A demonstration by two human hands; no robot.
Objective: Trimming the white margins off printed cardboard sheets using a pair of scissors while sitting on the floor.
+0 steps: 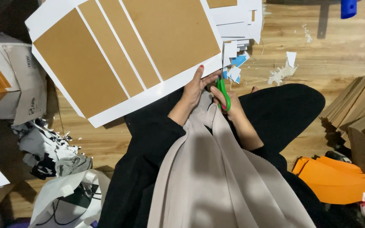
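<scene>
A large white sheet (125, 52) printed with several brown rectangles is held up over my lap. My left hand (195, 86) grips its lower right edge, thumb on top. My right hand (224, 103) holds green-handled scissors (223, 93), fingers through the loops, right beside the sheet's edge. The blades are hidden behind the hands and the sheet. I sit on a wooden floor with black trousers and a beige scarf hanging down in front.
A stack of white and brown cut sheets (237, 21) lies ahead, with paper scraps (281, 71) near it. Cardboard pieces (360, 114) and orange paper (334, 177) lie at the right. A cardboard box (9, 80), paper offcuts (47, 147) and a white bag (70, 198) lie at the left.
</scene>
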